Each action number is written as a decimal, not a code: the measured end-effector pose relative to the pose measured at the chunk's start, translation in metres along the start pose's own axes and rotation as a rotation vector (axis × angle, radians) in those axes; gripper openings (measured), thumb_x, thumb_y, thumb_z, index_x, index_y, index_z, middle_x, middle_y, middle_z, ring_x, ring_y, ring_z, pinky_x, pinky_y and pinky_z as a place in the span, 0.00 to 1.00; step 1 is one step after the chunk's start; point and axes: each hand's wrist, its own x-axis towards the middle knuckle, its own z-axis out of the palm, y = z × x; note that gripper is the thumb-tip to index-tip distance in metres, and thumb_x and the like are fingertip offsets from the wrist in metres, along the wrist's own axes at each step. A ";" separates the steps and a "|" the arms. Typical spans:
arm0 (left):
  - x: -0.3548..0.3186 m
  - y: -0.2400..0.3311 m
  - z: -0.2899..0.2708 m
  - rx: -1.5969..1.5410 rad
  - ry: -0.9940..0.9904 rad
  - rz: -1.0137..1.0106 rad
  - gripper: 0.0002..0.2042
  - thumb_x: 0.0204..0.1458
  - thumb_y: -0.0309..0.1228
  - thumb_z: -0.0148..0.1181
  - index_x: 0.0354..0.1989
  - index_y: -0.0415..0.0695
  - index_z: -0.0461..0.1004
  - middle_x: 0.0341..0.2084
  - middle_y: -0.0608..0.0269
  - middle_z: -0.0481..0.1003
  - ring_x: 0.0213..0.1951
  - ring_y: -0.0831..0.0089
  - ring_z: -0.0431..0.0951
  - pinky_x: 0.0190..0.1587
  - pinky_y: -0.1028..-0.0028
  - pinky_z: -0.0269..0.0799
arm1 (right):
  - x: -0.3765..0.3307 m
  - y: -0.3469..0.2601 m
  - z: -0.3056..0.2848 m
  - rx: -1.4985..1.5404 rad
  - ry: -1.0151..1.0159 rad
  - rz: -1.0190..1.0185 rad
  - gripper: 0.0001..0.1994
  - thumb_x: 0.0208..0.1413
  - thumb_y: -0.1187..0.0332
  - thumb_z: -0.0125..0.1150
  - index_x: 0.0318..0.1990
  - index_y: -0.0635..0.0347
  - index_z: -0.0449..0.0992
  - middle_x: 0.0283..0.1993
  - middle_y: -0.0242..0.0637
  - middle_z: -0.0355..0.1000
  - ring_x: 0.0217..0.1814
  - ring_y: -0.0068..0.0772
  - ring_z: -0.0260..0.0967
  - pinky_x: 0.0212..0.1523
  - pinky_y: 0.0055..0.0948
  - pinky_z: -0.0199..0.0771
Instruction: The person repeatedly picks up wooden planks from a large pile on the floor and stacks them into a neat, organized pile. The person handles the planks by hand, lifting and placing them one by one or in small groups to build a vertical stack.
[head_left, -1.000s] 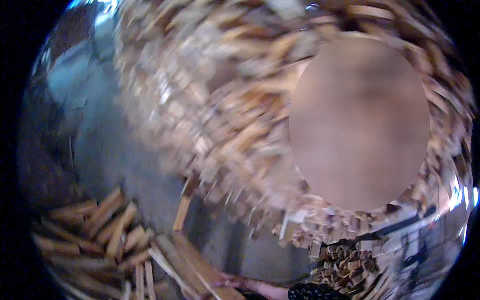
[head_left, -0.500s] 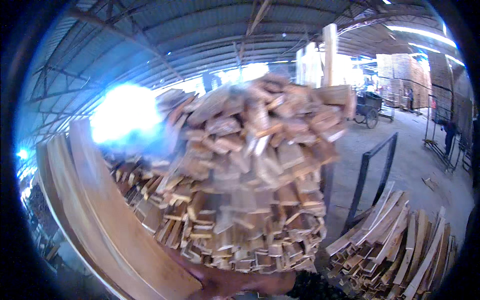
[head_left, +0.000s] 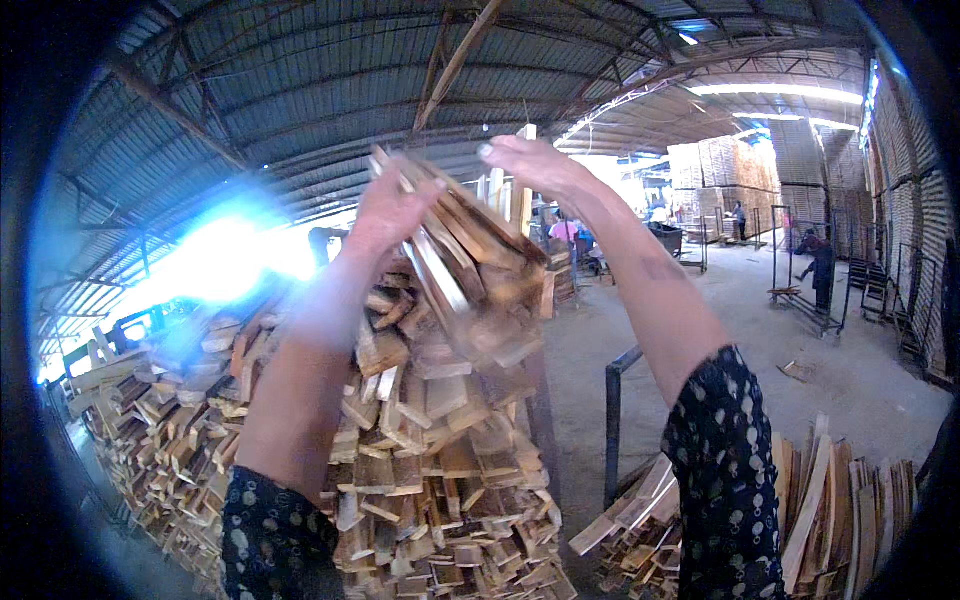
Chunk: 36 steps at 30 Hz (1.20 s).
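Since the earlier frame, the boards (head_left: pixel 468 232) have moved from near left to atop the wood pile (head_left: pixel 450 500). The left hand (head_left: pixel 390 212) meets their left end, grip unclear; the right hand (head_left: pixel 548 168) looks released. Placing seems underway; the next move calls for steadying them.

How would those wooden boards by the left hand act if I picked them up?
The boards would probably stay stiff, since they look straight, without sagging. As a bunch, they might slide apart, because no strap shows around them.
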 end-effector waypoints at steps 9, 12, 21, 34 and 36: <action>-0.041 0.002 0.021 -0.405 -0.311 0.096 0.20 0.50 0.43 0.49 0.42 0.37 0.70 0.39 0.59 0.71 0.43 0.72 0.68 0.47 0.74 0.61 | -0.069 0.069 0.066 -0.192 0.295 -0.248 0.23 0.47 0.64 0.52 0.52 0.62 0.62 0.49 0.46 0.62 0.53 0.46 0.58 0.54 0.34 0.57; -0.068 0.003 0.008 -0.219 -0.181 0.309 0.19 0.52 0.41 0.46 0.44 0.37 0.68 0.41 0.57 0.70 0.46 0.70 0.67 0.49 0.73 0.60 | -0.082 0.050 0.083 -0.031 0.389 -0.218 0.21 0.48 0.64 0.50 0.49 0.64 0.64 0.49 0.49 0.61 0.52 0.47 0.59 0.51 0.36 0.59; -0.046 -0.008 0.073 -0.020 0.026 0.504 0.10 0.53 0.28 0.43 0.40 0.36 0.66 0.36 0.48 0.70 0.40 0.60 0.71 0.43 0.70 0.64 | -0.122 0.069 0.097 -0.330 0.488 -0.361 0.26 0.45 0.63 0.50 0.53 0.62 0.59 0.52 0.46 0.58 0.58 0.45 0.51 0.59 0.43 0.44; -0.355 -0.136 -0.025 0.069 -0.278 0.215 0.20 0.37 0.35 0.55 0.41 0.43 0.64 0.22 0.51 0.69 0.29 0.55 0.71 0.31 0.62 0.67 | -0.263 -0.031 0.244 0.169 0.128 -0.387 0.21 0.44 0.70 0.52 0.48 0.68 0.64 0.46 0.45 0.66 0.50 0.38 0.62 0.50 0.33 0.61; -0.482 -0.203 -0.009 0.006 -0.274 0.054 0.25 0.39 0.34 0.54 0.50 0.44 0.61 0.24 0.50 0.70 0.29 0.52 0.72 0.30 0.58 0.68 | -0.326 -0.055 0.319 0.343 -0.271 -0.390 0.21 0.45 0.69 0.51 0.48 0.69 0.64 0.47 0.46 0.65 0.52 0.40 0.61 0.53 0.34 0.58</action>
